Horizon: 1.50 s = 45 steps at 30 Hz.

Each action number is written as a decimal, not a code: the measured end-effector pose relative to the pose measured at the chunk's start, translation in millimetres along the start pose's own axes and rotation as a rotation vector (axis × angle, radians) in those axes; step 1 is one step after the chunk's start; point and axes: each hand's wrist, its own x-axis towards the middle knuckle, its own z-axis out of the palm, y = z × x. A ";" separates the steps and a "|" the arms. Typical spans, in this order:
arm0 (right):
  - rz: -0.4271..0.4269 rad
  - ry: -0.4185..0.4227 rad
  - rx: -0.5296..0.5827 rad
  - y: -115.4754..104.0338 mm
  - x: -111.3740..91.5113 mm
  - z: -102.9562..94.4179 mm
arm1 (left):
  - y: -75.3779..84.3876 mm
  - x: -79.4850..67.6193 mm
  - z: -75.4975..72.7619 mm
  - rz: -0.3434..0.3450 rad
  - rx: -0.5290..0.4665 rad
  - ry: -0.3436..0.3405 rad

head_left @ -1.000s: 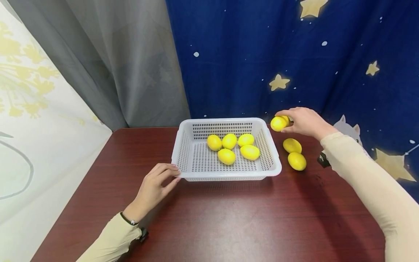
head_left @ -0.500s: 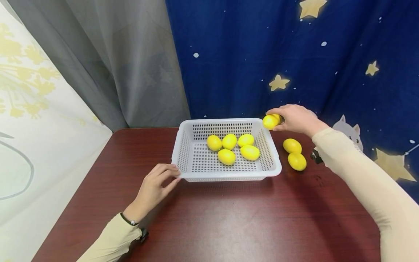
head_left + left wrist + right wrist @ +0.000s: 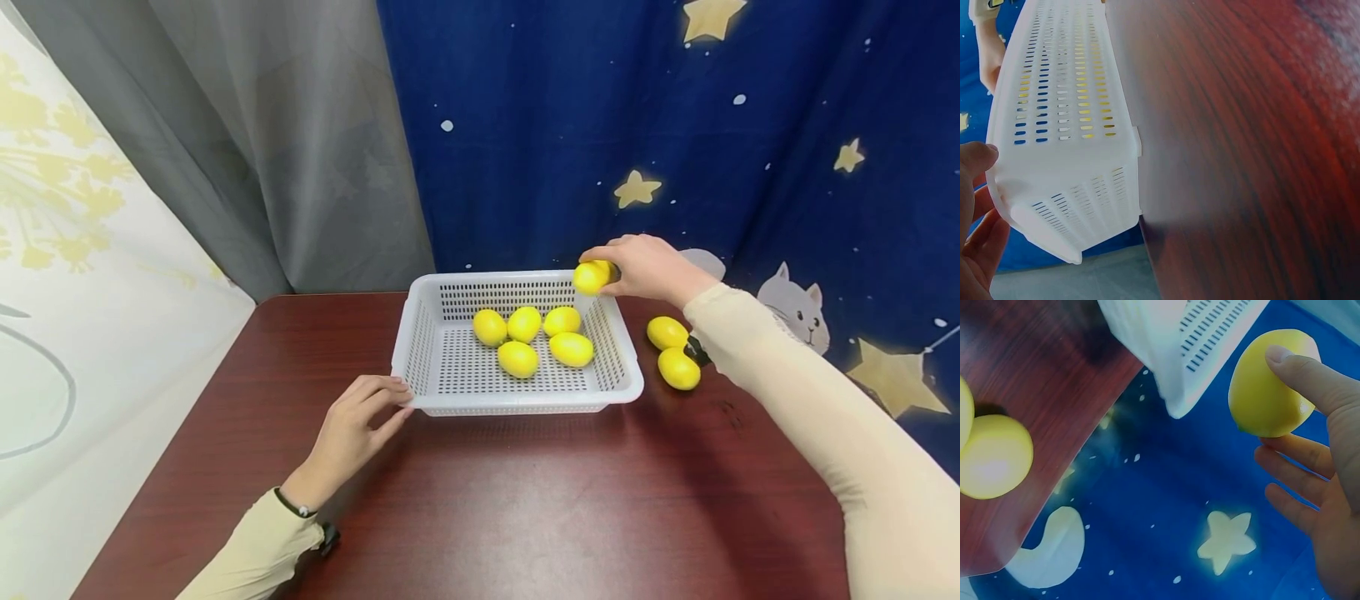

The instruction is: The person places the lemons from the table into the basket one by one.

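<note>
My right hand (image 3: 651, 267) holds a yellow lemon (image 3: 591, 278) over the back right corner of a white plastic basket (image 3: 517, 400). In the right wrist view the thumb lies on one side of the lemon (image 3: 1266, 394) and fingers on the other. Several lemons (image 3: 518, 359) lie inside the basket, towards its right half. My left hand (image 3: 352, 433) pinches the basket's front left corner at the rim; in the left wrist view, the thumb and fingers are at the rim of the perforated basket (image 3: 1066, 156).
Two more lemons (image 3: 678, 369) lie on the dark red-brown table (image 3: 510, 500), right of the basket. Behind the table hang a blue star-patterned curtain (image 3: 525, 150) and a grey curtain (image 3: 322, 167). A white patterned cloth (image 3: 90, 333) is at the left.
My right hand has carried the lemon leftward from beside the basket to above its back right corner. My left hand, the basket and the other lemons have stayed in place.
</note>
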 end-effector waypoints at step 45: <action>-0.167 -0.001 0.050 -80.0 60.5 5.9 | 3.7 -1.1 -4.8 -0.003 -0.001 0.005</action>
